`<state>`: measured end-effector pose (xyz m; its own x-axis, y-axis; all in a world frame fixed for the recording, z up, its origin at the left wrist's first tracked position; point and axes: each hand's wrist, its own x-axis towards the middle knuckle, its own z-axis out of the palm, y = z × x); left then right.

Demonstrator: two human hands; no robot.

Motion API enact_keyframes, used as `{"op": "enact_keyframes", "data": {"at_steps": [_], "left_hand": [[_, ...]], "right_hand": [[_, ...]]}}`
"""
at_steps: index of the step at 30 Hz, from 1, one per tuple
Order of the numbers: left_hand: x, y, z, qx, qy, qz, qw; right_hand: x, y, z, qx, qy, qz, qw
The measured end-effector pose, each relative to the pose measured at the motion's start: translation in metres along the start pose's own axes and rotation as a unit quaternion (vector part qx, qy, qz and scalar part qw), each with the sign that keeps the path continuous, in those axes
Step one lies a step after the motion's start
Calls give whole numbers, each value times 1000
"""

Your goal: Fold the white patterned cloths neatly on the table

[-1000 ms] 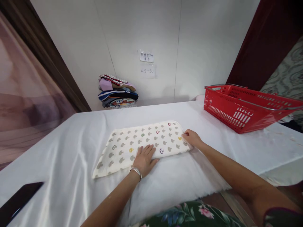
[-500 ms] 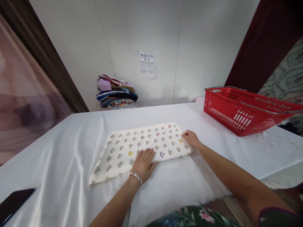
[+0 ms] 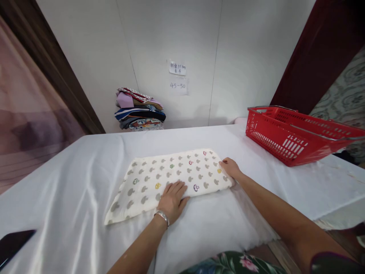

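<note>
A cream cloth (image 3: 176, 171) printed with grey and a few coloured mushrooms lies folded on the white-covered table (image 3: 216, 228). My left hand (image 3: 173, 198), with a silver bracelet at the wrist, rests flat on the cloth's near edge, fingers stretched out. At the right end of the cloth my right hand (image 3: 230, 167) pinches its edge between thumb and fingers. The curled fingertips of that hand are partly hidden.
A red plastic basket (image 3: 296, 142) with metal handles stands at the right. Folded fabrics (image 3: 139, 110) are piled at the back against the wall. A dark phone (image 3: 14, 243) lies at the left front. Two paper notes (image 3: 178, 76) hang on the wall.
Both hands keep nearly the same places on the cloth. The camera view has shifted slightly; the cloth's lower left corner appears a little further left.
</note>
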<state>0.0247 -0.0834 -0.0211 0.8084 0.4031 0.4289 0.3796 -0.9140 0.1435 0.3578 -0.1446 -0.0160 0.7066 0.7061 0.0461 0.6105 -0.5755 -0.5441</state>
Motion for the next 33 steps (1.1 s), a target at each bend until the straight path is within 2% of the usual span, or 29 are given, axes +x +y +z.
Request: {"op": "enact_keyframes", "data": {"at_steps": [8, 17, 33], "left_hand": [[-1, 0, -1, -14, 0, -3, 1000], [0, -1, 0, -18, 7, -4, 1000], [0, -2, 0, -18, 3, -3, 1000]], "right_hand": [[5, -7, 0, 29, 4, 7, 1000], [5, -15, -3, 19, 2, -27, 999], [18, -24, -18, 65, -89, -8, 994]]}}
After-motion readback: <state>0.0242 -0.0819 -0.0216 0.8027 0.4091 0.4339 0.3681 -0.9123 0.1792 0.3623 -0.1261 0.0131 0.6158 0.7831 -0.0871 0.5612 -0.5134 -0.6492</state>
